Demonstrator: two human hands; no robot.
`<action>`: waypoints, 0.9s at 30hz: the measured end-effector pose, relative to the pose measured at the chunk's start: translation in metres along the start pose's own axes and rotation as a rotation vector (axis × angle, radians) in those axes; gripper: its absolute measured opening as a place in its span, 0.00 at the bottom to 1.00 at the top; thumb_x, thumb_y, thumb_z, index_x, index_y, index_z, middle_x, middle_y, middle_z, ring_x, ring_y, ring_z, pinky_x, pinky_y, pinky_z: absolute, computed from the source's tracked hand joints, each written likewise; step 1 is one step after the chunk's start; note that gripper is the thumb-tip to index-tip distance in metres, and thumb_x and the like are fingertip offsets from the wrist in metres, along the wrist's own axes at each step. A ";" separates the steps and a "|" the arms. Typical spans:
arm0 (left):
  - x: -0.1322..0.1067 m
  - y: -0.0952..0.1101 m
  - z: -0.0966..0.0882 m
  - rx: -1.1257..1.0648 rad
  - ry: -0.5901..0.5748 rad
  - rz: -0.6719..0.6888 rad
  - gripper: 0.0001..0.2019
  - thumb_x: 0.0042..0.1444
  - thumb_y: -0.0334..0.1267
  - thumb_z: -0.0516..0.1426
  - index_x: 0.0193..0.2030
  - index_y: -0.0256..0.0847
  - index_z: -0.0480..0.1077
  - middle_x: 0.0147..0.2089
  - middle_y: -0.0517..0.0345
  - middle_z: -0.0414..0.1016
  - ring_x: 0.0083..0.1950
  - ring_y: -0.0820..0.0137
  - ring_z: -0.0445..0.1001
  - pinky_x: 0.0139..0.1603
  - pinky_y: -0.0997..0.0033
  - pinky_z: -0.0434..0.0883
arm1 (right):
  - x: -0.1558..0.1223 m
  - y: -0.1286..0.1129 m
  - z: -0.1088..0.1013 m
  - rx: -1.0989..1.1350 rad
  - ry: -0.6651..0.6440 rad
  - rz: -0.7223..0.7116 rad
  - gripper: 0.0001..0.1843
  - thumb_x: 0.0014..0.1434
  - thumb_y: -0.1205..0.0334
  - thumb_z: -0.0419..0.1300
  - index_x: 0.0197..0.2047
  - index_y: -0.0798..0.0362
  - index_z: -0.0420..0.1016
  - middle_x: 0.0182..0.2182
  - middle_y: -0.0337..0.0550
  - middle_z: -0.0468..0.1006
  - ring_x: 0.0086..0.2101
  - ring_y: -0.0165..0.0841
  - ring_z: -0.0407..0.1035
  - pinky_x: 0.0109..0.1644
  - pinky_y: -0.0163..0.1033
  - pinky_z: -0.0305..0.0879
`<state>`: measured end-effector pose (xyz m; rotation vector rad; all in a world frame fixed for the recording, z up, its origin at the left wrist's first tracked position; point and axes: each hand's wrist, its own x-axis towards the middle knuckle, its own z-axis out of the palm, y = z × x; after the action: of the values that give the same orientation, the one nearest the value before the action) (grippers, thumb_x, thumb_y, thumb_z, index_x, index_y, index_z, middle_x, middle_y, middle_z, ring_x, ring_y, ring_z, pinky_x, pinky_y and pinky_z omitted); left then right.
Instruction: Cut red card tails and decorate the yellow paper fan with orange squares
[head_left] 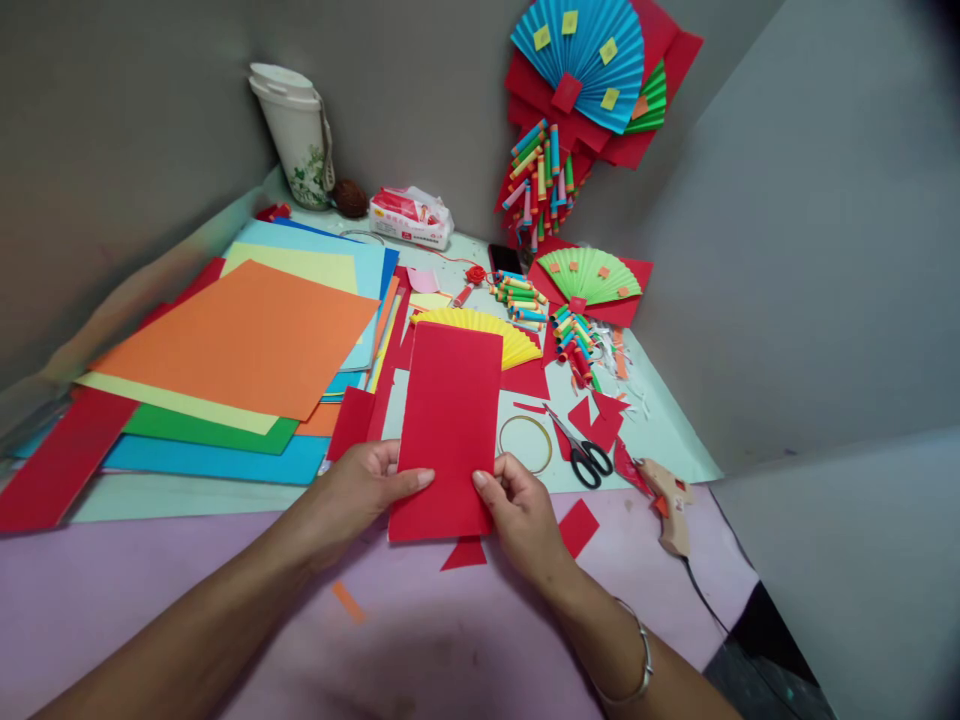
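Observation:
A red paper rectangle [450,420] is held upright-lengthwise over the table between both hands. My left hand [367,485] grips its lower left edge, thumb on top. My right hand [517,510] pinches its lower right edge; a silver bangle sits on that wrist. Behind the sheet lies a yellow pleated paper fan [517,338] on red paper. Small red paper scraps [577,527] lie under and beside the hands on the pink table surface [187,560].
A stack of coloured paper sheets [247,340] lies at the left. Black-handled scissors [585,455], a tape ring [526,425] and a glue gun [667,500] are at the right. Paper fan decorations [589,280] with rolled paper tassels stand at the back, beside stacked cups [296,130] and a tissue pack [409,215].

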<state>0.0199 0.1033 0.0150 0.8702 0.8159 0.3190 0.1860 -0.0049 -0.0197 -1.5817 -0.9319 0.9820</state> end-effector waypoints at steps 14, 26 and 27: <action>-0.001 0.002 0.000 0.021 -0.030 -0.027 0.17 0.45 0.39 0.70 0.43 0.39 0.80 0.42 0.48 0.86 0.40 0.54 0.83 0.43 0.58 0.78 | 0.003 -0.002 0.001 0.156 -0.012 0.044 0.14 0.59 0.47 0.62 0.35 0.50 0.72 0.25 0.35 0.73 0.27 0.32 0.67 0.33 0.36 0.65; -0.002 0.002 -0.002 0.101 0.040 0.079 0.21 0.55 0.51 0.63 0.51 0.42 0.77 0.49 0.50 0.84 0.49 0.58 0.81 0.49 0.65 0.75 | 0.015 0.000 -0.022 0.304 0.148 0.035 0.15 0.58 0.48 0.65 0.40 0.50 0.74 0.27 0.36 0.78 0.27 0.33 0.71 0.34 0.38 0.68; -0.003 0.003 -0.001 0.087 0.017 0.097 0.21 0.56 0.52 0.62 0.51 0.42 0.78 0.49 0.49 0.84 0.50 0.58 0.81 0.51 0.65 0.74 | 0.017 0.001 -0.023 0.322 0.138 0.048 0.15 0.57 0.48 0.65 0.40 0.50 0.75 0.28 0.37 0.79 0.28 0.34 0.72 0.35 0.38 0.69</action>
<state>0.0177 0.1039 0.0185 0.9917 0.8097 0.3789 0.2132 0.0023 -0.0192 -1.3834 -0.6096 0.9881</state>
